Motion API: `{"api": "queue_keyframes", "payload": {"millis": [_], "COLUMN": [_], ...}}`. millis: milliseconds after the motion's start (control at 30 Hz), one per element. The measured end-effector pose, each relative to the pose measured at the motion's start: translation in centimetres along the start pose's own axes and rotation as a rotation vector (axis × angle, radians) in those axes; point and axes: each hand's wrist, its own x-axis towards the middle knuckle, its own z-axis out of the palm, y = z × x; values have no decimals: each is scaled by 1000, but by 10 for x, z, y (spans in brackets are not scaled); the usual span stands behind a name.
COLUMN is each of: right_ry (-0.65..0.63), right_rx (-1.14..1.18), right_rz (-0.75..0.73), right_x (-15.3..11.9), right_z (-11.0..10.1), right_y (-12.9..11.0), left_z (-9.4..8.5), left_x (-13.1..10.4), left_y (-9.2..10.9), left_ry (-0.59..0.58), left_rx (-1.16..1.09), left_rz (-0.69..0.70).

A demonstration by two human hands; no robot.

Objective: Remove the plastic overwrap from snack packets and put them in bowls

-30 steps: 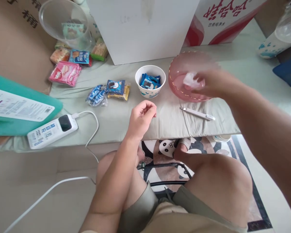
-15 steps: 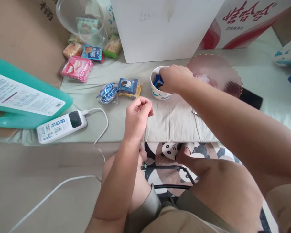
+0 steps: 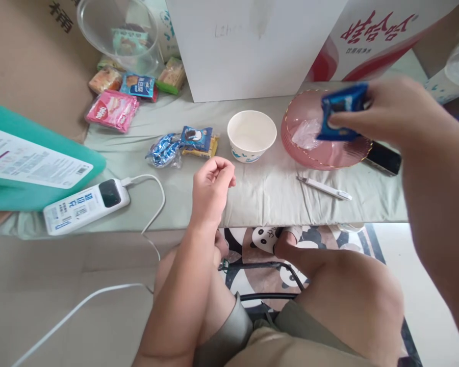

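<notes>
Packaging (image 3: pixel 340 120) in blue is pinched between thumb and fingers of the right hand (image 3: pixel 393 112), over the pink bowl (image 3: pixel 317 159), upper right of the frame. The left hand (image 3: pixel 213 181) is curled mid-frame; whether anything is held in it cannot be told. Above it, a white bowl (image 3: pixel 252 130) is set on the worktop (image 3: pixel 268 204).

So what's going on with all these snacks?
A person's right hand is holding a blue snack packet up over the pink bowl, which has crumpled clear plastic in it. The left hand is loosely curled, with nothing visible in it, near the white paper bowl. More snacks lie off to the left.
</notes>
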Motion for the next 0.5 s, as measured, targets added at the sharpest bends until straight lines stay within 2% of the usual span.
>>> {"api": "queue_keyframes", "payload": {"millis": [100, 167, 233, 300, 400, 500], "right_ry": [-239, -274, -193, -133, -175, -174], "right_rx": [-235, -244, -213, -198, -239, -291], "right_rz": [56, 24, -62, -210, -413, -466], "right_x": [23, 35, 41, 45, 52, 60], "right_z": [21, 37, 49, 58, 72, 84], "right_y": [43, 53, 47, 31, 4, -11], "left_z": [4, 8, 13, 16, 15, 9], "left_x": [0, 1, 1, 1, 1, 0], "left_y": [1, 2, 1, 1, -1, -1], "left_ry": [-5, -11, -15, -20, -18, -14], "left_rx": [16, 20, 24, 31, 45, 49], "left_rz": [-15, -28, -37, -41, -41, -27]}}
